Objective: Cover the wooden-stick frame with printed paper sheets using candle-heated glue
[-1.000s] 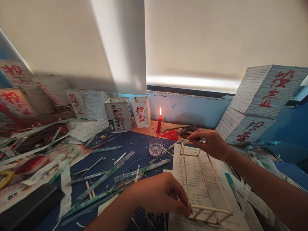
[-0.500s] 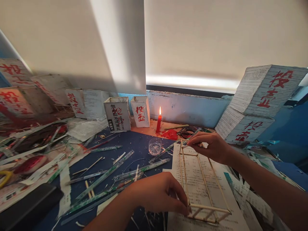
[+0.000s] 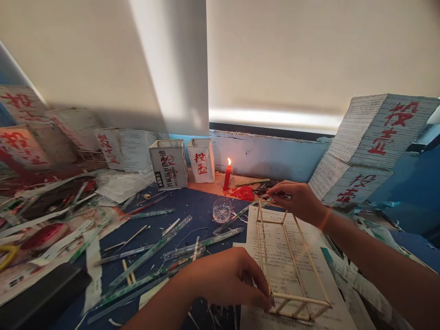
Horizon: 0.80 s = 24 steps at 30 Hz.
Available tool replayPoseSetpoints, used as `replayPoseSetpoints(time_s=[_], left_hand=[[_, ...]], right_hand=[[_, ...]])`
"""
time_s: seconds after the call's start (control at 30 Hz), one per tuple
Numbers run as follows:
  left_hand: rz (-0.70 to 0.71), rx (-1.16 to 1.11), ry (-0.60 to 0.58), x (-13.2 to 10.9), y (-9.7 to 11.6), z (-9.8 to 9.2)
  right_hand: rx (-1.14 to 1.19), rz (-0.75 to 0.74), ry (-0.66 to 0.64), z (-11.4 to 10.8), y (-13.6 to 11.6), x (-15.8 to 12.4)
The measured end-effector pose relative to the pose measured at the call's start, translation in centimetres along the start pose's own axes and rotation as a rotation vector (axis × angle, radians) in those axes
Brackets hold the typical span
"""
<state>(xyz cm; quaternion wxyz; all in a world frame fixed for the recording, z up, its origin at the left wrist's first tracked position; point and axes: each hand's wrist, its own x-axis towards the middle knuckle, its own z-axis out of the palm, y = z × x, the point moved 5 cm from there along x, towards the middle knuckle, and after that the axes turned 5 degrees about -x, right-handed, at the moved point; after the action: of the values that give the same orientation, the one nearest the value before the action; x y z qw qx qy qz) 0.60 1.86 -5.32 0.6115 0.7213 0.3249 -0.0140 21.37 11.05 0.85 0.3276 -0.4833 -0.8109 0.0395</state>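
A stick frame [image 3: 289, 259] of thin pale wooden sticks lies across a printed sheet [image 3: 254, 275]. My left hand [image 3: 237, 277] pinches its near left corner, fingers closed on the sticks. My right hand [image 3: 299, 199] is held just above the far end of the frame, thumb and fingertips pressed together. Whatever lies between those fingertips is too small to make out. To the left of that hand a lit red candle [image 3: 227, 178] stands upright, with red wax [image 3: 243, 192] at its foot. A small clear round dish [image 3: 222, 210] sits in front of the candle.
Paper-covered boxes with red writing stand along the wall, among them a narrow box [image 3: 201, 160] and a stacked pair [image 3: 366, 133] at right. Clear plastic strips [image 3: 206, 240] and stick scraps litter the blue surface. A black object [image 3: 44, 293] lies at lower left.
My right hand has lifted slightly up and away from the frame's far end, toward the candle. The candle flame has shrunk and bends. My left hand stays on the near corner.
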Motion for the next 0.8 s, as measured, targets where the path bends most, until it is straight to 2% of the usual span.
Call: replayPoseSetpoints(time_s=[0.13,0.27,0.37,0.43,0.53,0.67,0.8], left_hand=[[0.03,0.01,-0.003,0.2,-0.3,0.1],[0.053,0.007,0.014,0.6,-0.7,0.2],[0.062,0.024,0.035,0.7,-0.7,0.2],[0.075,0.014,0.027,0.8,-0.6,0.3],[0.105,-0.031,-0.011,0.8,-0.1,0.7],[0.114,-0.022,-0.004,0.6,0.3,0.7],[0.135,-0.021,0.015,0.5,0.7,0.1]], right_hand=[[-0.017,0.073,0.085,-1.9,0.1,-0.5],[-0.032,0.249,0.226,-6.5,0.6,-2.9],[-0.029,0.391,0.283,-10.4,1.7,-6.6],[-0.124,0.521,0.311,-12.9,3.2,-10.1],[-0.29,0.704,0.228,-15.4,6.0,-16.0],[-0.317,0.914,0.142,-16.7,9.4,-22.9],[-0.32,0.857,0.065,-15.8,10.4,-25.6]])
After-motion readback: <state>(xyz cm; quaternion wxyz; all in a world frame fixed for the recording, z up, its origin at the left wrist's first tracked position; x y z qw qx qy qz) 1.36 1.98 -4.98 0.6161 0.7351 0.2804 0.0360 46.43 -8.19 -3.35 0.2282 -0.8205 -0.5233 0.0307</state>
